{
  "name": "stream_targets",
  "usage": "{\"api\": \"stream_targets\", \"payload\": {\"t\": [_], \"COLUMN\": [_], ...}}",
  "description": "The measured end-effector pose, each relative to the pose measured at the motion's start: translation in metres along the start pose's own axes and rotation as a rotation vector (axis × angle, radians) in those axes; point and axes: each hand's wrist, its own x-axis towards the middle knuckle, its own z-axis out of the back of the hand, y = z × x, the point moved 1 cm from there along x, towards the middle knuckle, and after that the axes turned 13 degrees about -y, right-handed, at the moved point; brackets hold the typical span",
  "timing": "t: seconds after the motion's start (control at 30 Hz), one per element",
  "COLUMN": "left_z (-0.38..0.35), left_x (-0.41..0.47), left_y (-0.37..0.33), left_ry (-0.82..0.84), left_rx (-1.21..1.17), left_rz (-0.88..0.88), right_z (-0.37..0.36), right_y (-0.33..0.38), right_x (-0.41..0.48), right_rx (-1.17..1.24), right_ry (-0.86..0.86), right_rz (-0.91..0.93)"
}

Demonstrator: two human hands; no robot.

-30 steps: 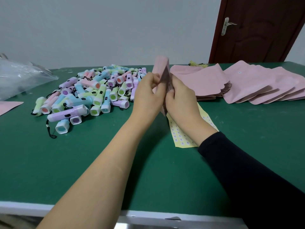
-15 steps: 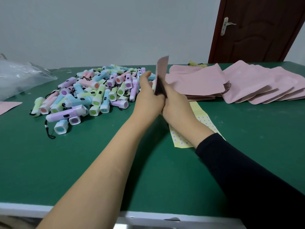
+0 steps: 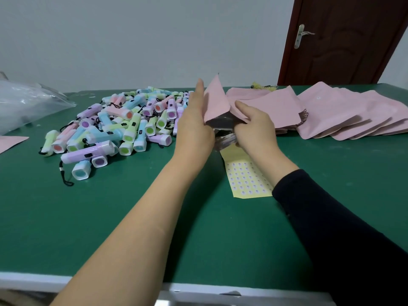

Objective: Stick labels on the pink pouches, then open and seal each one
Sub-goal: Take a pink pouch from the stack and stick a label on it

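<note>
Right now, one pink pouch (image 3: 215, 102) is held up in the air over the green table (image 3: 88, 217), between both hands. It is flat and smooth and pale pink on the outside. One pointy corner sticks up at the top. Its mouth faces down toward the person and is pulled open. Inside it looks dark and shiny, like silver foil.

The left hand (image 3: 194, 129) has its fingers straight up, flat against the left side of the pouch. Its thumb is hidden, so I cannot tell where that sits. The right hand (image 3: 254, 127) pinches the right side of the open mouth, with its fingers bent round the edge. The right arm wears a dark sleeve (image 3: 331, 228).

Just under the hands lies a yellow label sheet (image 3: 247, 180) on the table, with rows of tiny round stickers on it. The right wrist covers part of it.

Behind the right hand is a stack of pink pouches (image 3: 276, 107), lying flat. More pink pouches (image 3: 353, 113) are spread out like a fan further right.

To the left is a big pile of little torches (image 3: 123, 124) in pink, blue, green and purple, with black strings. A clear plastic bag (image 3: 26, 102) sits at the far left. A brown door (image 3: 344, 40) stands behind the table.
</note>
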Motion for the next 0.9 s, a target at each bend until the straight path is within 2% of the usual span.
{"api": "stream_targets", "payload": {"t": [0.13,0.23,0.3,0.37,0.53,0.63,0.73,0.9], "left_z": [-0.006,0.005,0.007,0.000,-0.007,-0.010,-0.015,-0.018], "left_x": [-0.008,0.005,0.005,-0.002,-0.010,-0.010,-0.009,-0.015], "left_y": [-0.001,0.005,0.002,-0.001,-0.005,-0.002,-0.003,-0.002], "left_ry": [0.083,-0.046,-0.076,-0.044,-0.054,-0.062,0.083,0.144], "left_rx": [0.076,0.029,-0.020,-0.060,-0.127,-0.137,-0.112,-0.157], "left_rz": [-0.140,0.038,0.107,0.111,0.090,0.171,0.275,0.326], "right_z": [-0.003,0.003,0.003,-0.002,-0.008,-0.011,-0.011,-0.013], "right_y": [0.001,-0.002,-0.003,-0.002,-0.007,-0.008,-0.008,-0.010], "right_x": [-0.008,0.002,0.002,-0.004,0.000,-0.004,-0.008,-0.005], "right_rx": [0.000,0.145,0.180,0.170,0.138,-0.039,-0.122,-0.151], "right_ry": [0.006,-0.061,-0.103,-0.111,-0.050,-0.070,-0.094,-0.060], "right_rz": [0.110,-0.025,-0.042,-0.029,-0.136,0.020,0.167,0.181]}}
